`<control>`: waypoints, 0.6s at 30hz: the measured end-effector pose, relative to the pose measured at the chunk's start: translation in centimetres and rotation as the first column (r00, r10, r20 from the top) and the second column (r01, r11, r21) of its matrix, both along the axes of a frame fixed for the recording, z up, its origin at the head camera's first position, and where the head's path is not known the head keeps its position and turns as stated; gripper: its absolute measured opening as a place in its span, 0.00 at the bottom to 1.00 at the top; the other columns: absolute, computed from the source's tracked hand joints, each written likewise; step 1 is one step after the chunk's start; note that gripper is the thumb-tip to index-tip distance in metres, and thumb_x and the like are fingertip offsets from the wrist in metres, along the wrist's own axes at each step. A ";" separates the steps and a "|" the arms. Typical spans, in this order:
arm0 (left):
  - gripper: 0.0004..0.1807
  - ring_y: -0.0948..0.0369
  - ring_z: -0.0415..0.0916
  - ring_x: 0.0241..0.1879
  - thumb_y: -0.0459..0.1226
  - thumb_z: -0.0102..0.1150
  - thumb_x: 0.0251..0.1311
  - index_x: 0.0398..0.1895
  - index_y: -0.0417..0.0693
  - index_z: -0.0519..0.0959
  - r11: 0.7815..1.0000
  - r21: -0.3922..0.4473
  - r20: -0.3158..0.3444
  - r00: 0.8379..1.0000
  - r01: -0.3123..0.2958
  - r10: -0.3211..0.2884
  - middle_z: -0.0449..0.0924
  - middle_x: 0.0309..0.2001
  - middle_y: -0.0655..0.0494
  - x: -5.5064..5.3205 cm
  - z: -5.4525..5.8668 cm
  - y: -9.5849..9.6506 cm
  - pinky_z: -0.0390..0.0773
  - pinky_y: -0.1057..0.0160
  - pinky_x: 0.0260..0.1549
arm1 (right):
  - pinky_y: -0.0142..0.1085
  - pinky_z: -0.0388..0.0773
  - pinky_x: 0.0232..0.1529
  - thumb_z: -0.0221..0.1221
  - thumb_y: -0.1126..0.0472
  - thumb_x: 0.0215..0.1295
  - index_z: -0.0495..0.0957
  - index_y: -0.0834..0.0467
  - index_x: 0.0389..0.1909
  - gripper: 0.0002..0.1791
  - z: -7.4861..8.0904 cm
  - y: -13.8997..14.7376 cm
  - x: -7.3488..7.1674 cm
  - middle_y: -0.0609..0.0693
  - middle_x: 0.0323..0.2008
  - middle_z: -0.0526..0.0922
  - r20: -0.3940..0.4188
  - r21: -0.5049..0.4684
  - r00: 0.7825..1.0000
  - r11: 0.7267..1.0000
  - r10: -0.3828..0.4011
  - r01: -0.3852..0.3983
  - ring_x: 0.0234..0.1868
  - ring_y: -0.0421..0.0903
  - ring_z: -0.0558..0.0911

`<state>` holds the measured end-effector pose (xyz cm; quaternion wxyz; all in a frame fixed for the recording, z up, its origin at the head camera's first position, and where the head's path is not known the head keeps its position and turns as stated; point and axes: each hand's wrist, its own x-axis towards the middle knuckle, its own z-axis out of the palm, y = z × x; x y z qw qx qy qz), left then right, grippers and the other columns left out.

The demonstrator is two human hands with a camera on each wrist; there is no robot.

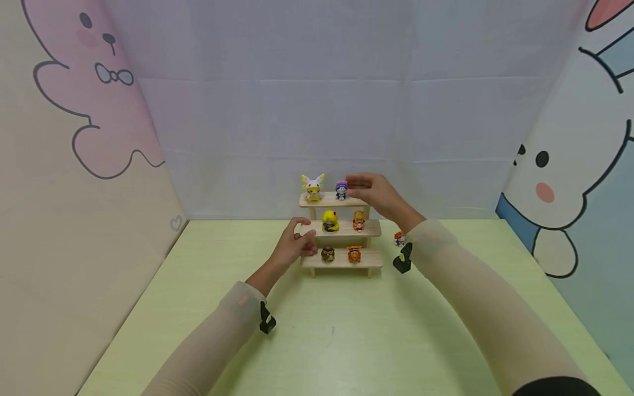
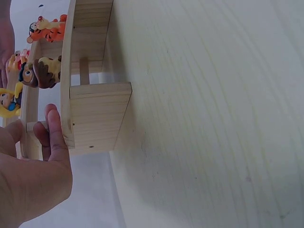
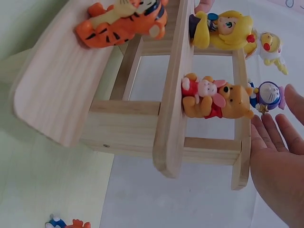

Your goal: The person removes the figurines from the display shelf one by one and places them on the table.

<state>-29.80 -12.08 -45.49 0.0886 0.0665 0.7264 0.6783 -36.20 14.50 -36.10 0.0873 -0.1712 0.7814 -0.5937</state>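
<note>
A three-tier wooden display stand [image 1: 342, 229] carries two small figurines on each tier. My left hand [image 1: 295, 243] grips its left end; in the left wrist view the fingers [image 2: 56, 130] curl between the middle and lower boards. On the top tier, my right hand [image 1: 378, 193] is beside a purple-hatted figurine [image 1: 342, 190], fingers fairly straight. The right wrist view shows the thumb [image 3: 293, 100] close by that figurine's hat. To its left sits a white-and-yellow eared figurine [image 1: 312, 188]. A yellow-haired figurine [image 1: 330, 220] and a bear figurine [image 1: 359, 220] occupy the middle tier.
Below them are a brown owl-like figurine [image 1: 328, 253] and an orange tiger figurine [image 1: 354, 253]. Another small red-topped figurine [image 1: 399, 238] stands on the table right of the stand, near my right sleeve. A pale curtain [image 1: 277, 121] hangs behind the table [image 1: 332, 341].
</note>
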 end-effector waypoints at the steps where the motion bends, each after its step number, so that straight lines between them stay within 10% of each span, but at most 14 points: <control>1: 0.27 0.57 0.85 0.30 0.40 0.57 0.77 0.71 0.40 0.61 1.000 0.000 0.000 1.000 0.000 0.000 0.82 0.35 0.37 0.0 0.0 0.0 0.89 0.60 0.36 | 0.50 0.70 0.72 0.62 0.60 0.75 0.68 0.62 0.74 0.30 0.0 -0.2 -0.1 0.58 0.70 0.74 0.003 -0.003 1.000 1.000 -0.003 0.003 0.71 0.55 0.73; 18: 0.23 0.58 0.85 0.29 0.39 0.57 0.76 0.68 0.45 0.64 1.000 -0.003 0.005 1.000 -0.019 0.019 0.81 0.39 0.28 -0.2 -0.3 0.1 0.88 0.63 0.32 | 0.48 0.78 0.64 0.63 0.64 0.73 0.76 0.62 0.67 0.23 0.2 -2.3 -0.3 0.60 0.61 0.81 -0.041 0.066 0.994 0.992 -0.103 0.105 0.63 0.55 0.79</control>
